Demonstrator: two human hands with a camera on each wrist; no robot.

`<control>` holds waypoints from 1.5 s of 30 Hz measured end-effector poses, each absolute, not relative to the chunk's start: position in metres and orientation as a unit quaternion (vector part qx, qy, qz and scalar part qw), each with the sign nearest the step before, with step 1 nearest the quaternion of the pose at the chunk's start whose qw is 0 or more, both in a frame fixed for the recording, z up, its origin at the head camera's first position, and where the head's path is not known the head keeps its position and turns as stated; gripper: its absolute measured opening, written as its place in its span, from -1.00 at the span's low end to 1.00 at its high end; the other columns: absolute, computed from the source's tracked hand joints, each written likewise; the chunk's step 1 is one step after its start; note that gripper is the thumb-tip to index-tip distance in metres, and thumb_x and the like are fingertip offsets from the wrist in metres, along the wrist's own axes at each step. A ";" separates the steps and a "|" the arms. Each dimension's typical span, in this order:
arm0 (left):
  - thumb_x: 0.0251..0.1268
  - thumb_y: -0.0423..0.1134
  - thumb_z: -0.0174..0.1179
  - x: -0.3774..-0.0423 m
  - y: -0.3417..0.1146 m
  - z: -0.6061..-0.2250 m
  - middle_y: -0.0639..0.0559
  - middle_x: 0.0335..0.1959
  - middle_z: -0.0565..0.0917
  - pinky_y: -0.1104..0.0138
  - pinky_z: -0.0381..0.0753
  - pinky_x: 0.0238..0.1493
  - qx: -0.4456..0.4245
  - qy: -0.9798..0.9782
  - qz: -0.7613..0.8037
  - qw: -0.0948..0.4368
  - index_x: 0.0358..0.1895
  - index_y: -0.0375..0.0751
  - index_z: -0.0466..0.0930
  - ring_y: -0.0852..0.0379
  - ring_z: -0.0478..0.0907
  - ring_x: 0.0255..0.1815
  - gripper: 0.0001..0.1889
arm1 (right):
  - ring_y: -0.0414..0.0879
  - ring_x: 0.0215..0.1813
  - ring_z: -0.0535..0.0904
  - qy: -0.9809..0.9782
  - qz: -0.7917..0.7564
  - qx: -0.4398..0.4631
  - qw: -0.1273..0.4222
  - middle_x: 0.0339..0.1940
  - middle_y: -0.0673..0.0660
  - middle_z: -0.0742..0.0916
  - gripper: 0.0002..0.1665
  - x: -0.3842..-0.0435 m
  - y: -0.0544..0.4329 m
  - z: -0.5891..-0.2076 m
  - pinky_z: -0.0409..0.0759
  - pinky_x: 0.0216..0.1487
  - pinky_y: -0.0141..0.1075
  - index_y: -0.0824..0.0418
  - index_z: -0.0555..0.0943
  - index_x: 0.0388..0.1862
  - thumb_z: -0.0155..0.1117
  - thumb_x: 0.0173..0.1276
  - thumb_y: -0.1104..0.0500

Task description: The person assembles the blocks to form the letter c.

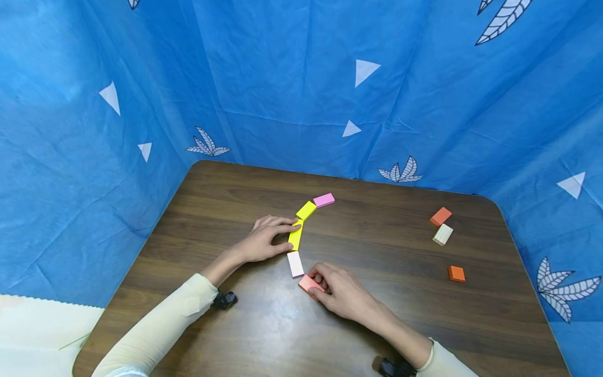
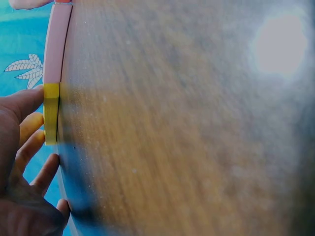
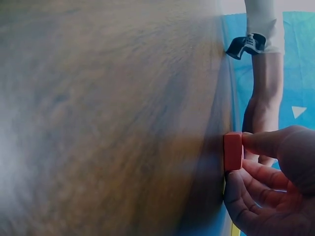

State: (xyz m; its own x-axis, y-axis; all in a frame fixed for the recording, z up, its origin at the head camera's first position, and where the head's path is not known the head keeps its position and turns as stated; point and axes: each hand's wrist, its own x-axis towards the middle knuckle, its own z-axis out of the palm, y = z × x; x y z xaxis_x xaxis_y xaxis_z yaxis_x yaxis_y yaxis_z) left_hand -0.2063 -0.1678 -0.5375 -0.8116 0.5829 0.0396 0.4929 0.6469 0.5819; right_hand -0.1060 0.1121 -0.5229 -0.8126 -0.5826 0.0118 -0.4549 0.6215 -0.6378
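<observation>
Nearest, on the brown worktop [image 1: 226, 207], the right hand [image 1: 346, 294] pinched a coral block [image 1: 307, 283] between thumb and fingers at the near end of a curved row. The step in hand looked like setting that block as part of the row: it lay just beside the near end of a pale pink block [image 1: 295, 264], though whether the two touched could not be told. The next move seemed to call for a slight turn to line up the ends, then a soft release so that nothing was nudged. Well off to the right, a small orange block [image 1: 456, 273] lay by itself.

Beyond the pale block, the left hand [image 1: 261, 242] had its thumb and fingers spread along the nearer yellow block [image 1: 295, 239], touching it, probably to steady or straighten it. A plain wood block [image 1: 443, 234] lay out to the right, close to a red-orange block [image 1: 440, 216] behind it; these loose pieces could well serve to lengthen the curve. Farther along the row, a second yellow block [image 1: 306, 210] angled rightward, and a bright pink block [image 1: 324, 200] formed its far end. Behind the worktop hung a blue cloth [image 1: 282, 78].
</observation>
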 end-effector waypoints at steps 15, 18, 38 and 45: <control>0.49 0.03 0.39 -0.206 -0.167 -0.537 0.12 0.61 0.51 -0.29 0.04 0.67 0.302 0.903 0.298 0.069 0.55 0.05 0.54 -0.07 0.39 0.60 -0.38 | -0.34 -0.22 0.59 0.891 -0.334 -0.292 0.095 -0.21 -0.20 0.68 -0.76 -0.106 0.112 -0.523 0.59 -0.18 -0.48 0.02 0.69 0.05 0.51 0.48 0.08; 0.49 0.02 0.39 -0.206 -0.167 -0.536 0.12 0.61 0.51 -0.29 0.03 0.67 0.303 0.902 0.301 0.068 0.55 0.05 0.54 -0.06 0.39 0.60 -0.39 | -0.32 -0.22 0.59 0.887 -0.343 -0.291 0.099 -0.21 -0.17 0.68 -0.74 -0.106 0.113 -0.523 0.60 -0.19 -0.48 0.05 0.69 0.07 0.50 0.48 0.10; 0.51 0.01 0.37 -0.205 -0.166 -0.532 0.10 0.62 0.50 -0.30 0.02 0.66 0.298 0.904 0.297 0.076 0.56 0.04 0.53 -0.09 0.38 0.61 -0.39 | -0.36 -0.29 0.53 0.927 -0.316 -0.201 0.026 -0.25 -0.10 0.69 -0.81 -0.139 0.189 -0.522 0.56 -0.27 -0.43 0.12 0.73 0.04 0.46 0.52 0.14; 0.51 0.01 0.38 -0.205 -0.166 -0.531 0.11 0.62 0.49 -0.28 0.01 0.67 0.293 0.905 0.298 0.082 0.56 0.06 0.52 -0.08 0.37 0.61 -0.38 | -0.21 -0.22 0.63 0.913 -0.386 -0.130 0.026 -0.17 0.05 0.76 -0.78 -0.161 0.235 -0.521 0.63 -0.19 -0.42 0.16 0.72 0.10 0.36 0.60 0.10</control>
State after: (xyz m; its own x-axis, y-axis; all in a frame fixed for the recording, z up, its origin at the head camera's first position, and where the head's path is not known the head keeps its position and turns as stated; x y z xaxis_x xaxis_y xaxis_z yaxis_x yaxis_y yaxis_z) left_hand -0.2050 -0.1655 -0.5312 -0.8149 0.5791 0.0255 0.4809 0.6509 0.5874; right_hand -0.1613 0.2346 -0.5209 -0.9647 -0.2580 0.0523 -0.2171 0.6679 -0.7119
